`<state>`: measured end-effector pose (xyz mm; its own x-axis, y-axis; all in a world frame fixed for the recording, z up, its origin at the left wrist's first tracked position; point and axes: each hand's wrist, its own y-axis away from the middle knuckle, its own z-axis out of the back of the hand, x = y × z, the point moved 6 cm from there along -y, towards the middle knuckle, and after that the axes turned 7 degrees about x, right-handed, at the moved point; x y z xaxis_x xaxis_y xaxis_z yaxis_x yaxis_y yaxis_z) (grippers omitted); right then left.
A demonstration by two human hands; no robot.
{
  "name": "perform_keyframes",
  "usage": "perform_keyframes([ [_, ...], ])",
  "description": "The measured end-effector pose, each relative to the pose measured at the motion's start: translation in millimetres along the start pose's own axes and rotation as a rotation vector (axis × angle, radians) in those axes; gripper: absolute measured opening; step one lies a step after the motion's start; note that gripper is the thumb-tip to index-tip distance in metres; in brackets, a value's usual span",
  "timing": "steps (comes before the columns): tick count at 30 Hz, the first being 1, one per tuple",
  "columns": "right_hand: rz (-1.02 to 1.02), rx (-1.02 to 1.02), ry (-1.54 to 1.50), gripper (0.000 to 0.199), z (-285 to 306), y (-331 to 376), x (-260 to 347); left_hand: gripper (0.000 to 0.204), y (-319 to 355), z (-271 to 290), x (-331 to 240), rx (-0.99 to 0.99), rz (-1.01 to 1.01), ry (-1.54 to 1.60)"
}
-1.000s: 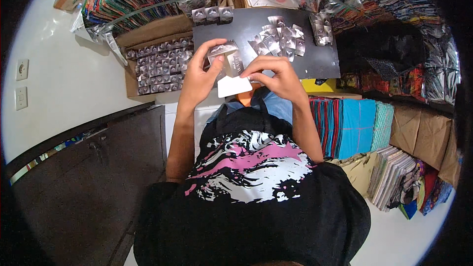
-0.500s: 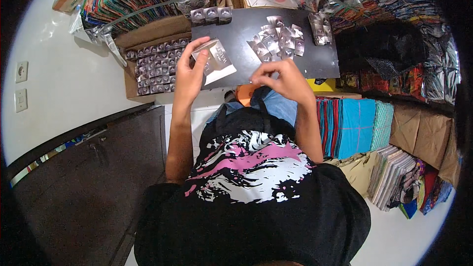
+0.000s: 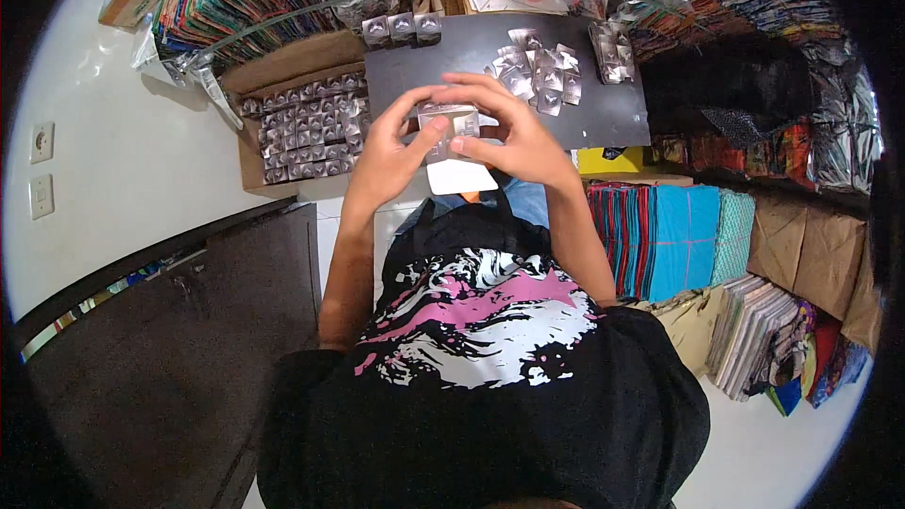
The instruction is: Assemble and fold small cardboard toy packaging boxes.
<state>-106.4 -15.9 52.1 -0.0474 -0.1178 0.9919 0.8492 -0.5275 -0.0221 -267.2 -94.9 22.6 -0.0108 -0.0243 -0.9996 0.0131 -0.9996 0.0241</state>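
Both my hands grip one small printed carton (image 3: 451, 137) in brownish-grey tones, held above the near edge of the dark table (image 3: 405, 66). A white flap hangs from the carton's near end. My left hand (image 3: 396, 146) wraps its left side, thumb on the front face. On the other side my right hand (image 3: 523, 137) presses its thumb on the same face, fingers arched over the far end. Beyond them lies a loose pile of flat, similarly printed cartons (image 3: 547, 75). Whether the carton holds anything cannot be seen.
A brown cardboard box (image 3: 250, 146) at the left holds rows of small cartons. Three upright cartons (image 3: 403, 30) stand at the table's far left, and a stack of cartons (image 3: 613, 52) at its far right. Folded fabric (image 3: 683, 231) and wrapped bundles (image 3: 269, 0) crowd around.
The carton has moved right and nearer to me, tilting so its flap hangs down. My right hand, formerly pinched apart from it, has come left and taken hold of it too.
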Motion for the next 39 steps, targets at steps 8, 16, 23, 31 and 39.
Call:
perform_keyframes([
  [8, 0.082, -0.030, 0.173, 0.044, -9, -4, 6, 0.055, 5, -2, 11, -0.047, -0.010, 0.081],
  [16, 0.015, -0.041, -0.071, 0.043, 10, 22, -15, 0.052, 5, 15, -1, -0.196, -0.002, 0.113],
  [23, -0.105, 0.159, -0.422, 0.031, -22, 21, -16, 0.053, 4, 10, -8, -0.224, -0.031, 0.020],
  [31, 0.040, 0.035, -0.503, 0.018, -24, 16, -13, 0.054, 8, 8, -12, -0.341, -0.094, -0.039],
  [39, -0.058, 0.037, -0.537, 0.014, -28, 15, -19, 0.053, 8, 12, -10, -0.345, -0.107, 0.038],
])
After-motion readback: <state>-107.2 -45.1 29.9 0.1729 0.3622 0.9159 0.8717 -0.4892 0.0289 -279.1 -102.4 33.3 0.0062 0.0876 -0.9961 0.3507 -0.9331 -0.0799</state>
